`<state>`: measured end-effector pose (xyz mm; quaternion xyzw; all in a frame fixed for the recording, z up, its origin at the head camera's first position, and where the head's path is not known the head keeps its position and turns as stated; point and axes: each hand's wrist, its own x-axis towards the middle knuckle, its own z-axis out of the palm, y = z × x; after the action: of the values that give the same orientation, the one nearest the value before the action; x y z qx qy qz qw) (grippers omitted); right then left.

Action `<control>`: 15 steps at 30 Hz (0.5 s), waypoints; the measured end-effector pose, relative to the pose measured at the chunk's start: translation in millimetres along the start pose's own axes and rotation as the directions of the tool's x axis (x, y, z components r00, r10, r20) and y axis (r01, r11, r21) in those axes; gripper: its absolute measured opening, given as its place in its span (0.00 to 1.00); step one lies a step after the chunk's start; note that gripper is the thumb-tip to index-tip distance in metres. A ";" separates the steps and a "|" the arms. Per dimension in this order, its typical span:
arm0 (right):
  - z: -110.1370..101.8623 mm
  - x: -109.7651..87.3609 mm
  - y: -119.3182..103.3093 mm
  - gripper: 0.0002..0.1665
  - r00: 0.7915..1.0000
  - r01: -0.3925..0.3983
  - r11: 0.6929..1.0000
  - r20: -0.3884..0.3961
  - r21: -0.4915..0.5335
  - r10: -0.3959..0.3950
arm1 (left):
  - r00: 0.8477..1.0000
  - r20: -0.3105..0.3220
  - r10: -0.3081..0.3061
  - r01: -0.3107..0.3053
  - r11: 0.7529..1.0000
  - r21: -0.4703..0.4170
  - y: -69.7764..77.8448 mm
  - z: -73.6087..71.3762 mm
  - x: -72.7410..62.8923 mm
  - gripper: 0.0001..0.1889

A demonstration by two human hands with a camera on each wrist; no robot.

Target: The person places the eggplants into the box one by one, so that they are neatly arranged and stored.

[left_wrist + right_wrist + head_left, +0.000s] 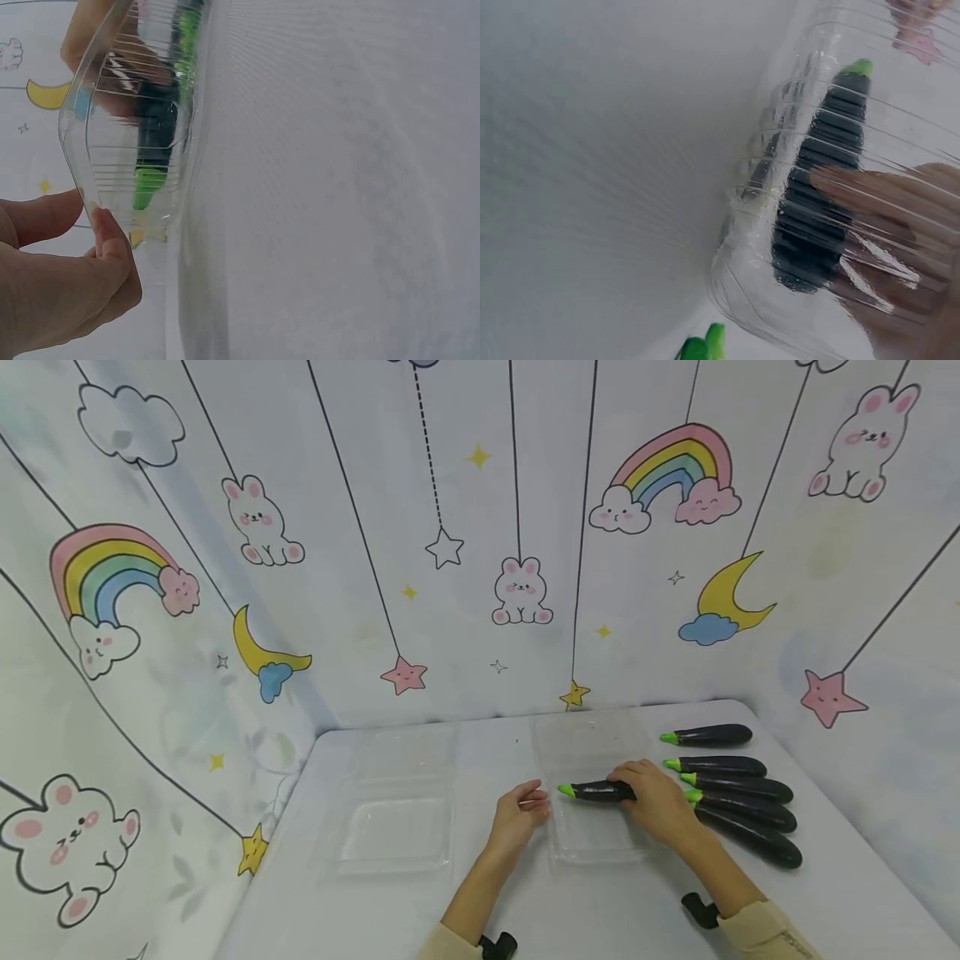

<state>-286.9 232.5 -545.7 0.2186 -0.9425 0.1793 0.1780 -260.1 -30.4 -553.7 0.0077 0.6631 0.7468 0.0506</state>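
Observation:
A dark eggplant [600, 791] with a green stem end lies inside the right-hand clear plastic box [592, 852], its stem pointing left. My right hand [660, 802] reaches over the box and grips the eggplant's thick end. In the right wrist view the same eggplant [821, 180] shows through the box's ribbed wall, with the fingers [885, 191] against it. At the left rim of the box is my left hand [517, 814]. The left wrist view has its thumb [49, 217] and fingers on either side of the rim, pinching it.
Several more eggplants [742, 787] lie in a loose stack at the right of the white table [495, 893]. A second clear plastic box [397, 864] sits on the left. Behind stands a printed cloth wall [465, 627].

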 end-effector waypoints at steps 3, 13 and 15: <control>2.2 0.3 0.8 0.30 1.000 0.007 1.000 -0.007 0.002 -0.007 | 1.000 -0.001 0.008 -0.008 1.000 0.004 0.0 0.9 -0.3 0.29; 7.3 2.6 1.2 0.29 1.000 0.011 1.000 -0.008 -0.010 -0.011 | 1.000 0.005 0.014 -0.014 1.000 -0.003 0.5 1.4 -2.4 0.29; 7.6 3.2 0.9 0.29 1.000 0.019 1.000 -0.013 -0.013 -0.019 | 1.000 0.004 0.012 -0.012 1.000 -0.001 0.9 0.9 -2.0 0.29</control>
<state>-291.9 229.0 -551.2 0.2251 -0.9404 0.1729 0.1874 -258.1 -29.8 -552.6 0.0131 0.6624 0.7475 0.0472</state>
